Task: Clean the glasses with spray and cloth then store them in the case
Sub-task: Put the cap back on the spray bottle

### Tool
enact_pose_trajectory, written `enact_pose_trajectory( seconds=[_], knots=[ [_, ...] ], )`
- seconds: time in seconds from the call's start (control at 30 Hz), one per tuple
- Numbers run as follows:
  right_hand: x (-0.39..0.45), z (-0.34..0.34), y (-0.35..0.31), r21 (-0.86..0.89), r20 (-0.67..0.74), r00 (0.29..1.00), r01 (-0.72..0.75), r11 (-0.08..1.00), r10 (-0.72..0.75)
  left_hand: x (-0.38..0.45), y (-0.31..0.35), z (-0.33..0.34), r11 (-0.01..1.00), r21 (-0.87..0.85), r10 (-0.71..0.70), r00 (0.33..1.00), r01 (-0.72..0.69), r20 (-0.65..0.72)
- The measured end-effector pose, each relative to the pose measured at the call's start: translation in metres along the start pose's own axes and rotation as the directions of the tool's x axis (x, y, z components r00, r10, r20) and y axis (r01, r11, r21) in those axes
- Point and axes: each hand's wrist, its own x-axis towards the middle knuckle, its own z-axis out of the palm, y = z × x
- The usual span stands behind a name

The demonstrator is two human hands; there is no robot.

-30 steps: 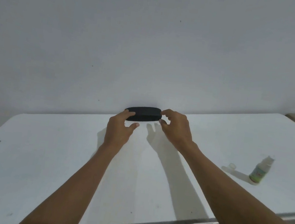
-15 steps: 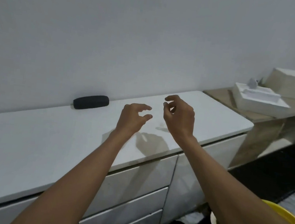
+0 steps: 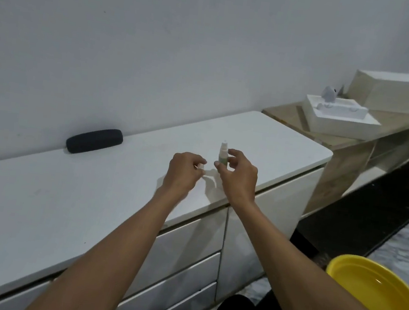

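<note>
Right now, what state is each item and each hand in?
Glasses case: closed, lying against the wall, untouched.
Spray bottle: upright, uncapped.
Right hand: curled around the bottle; contact unclear.
Left hand: pinching a small white piece, probably the cap.
Drawers: shut.

Even, fairly bright light from above and behind the camera casts soft shadows of both hands onto the white cabinet top [image 3: 38,201], no harsh glare, slight motion softness overall, wide-angle bending at frame edges
</note>
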Motion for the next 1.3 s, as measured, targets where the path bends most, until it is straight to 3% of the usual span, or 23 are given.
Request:
enact_pose_trajectory(
  seconds=[0.13,0.37,0.67,1.0,1.3],
  knots=[
    [0.003,0.006,0.003,0.014,-0.024,1.0,-0.02,1.0,0.021,0.002,0.004,-0.004,0.993,-0.12,-0.003,0.999,-0.002,-0.047],
    [0.005,0.006,0.005,0.056,-0.019,0.999,-0.041,0.998,0.042,0.023,0.053,-0.027,0.925,-0.343,0.11,0.98,-0.162,-0.167],
    [0.007,0.006,0.007,0.08,-0.005,0.999,-0.042,0.996,0.042,0.028,0.07,-0.013,0.929,-0.315,0.18,0.981,-0.195,-0.075],
    [0.01,0.009,0.014,0.067,-0.022,1.0,-0.013,0.998,0.015,0.025,0.056,-0.003,0.934,-0.305,0.174,0.982,-0.186,-0.069],
    [0.011,0.007,0.009,0.027,-0.098,0.967,0.237,0.971,-0.234,0.021,0.053,-0.003,0.918,-0.351,0.187,0.982,-0.184,-0.025]
  ],
)
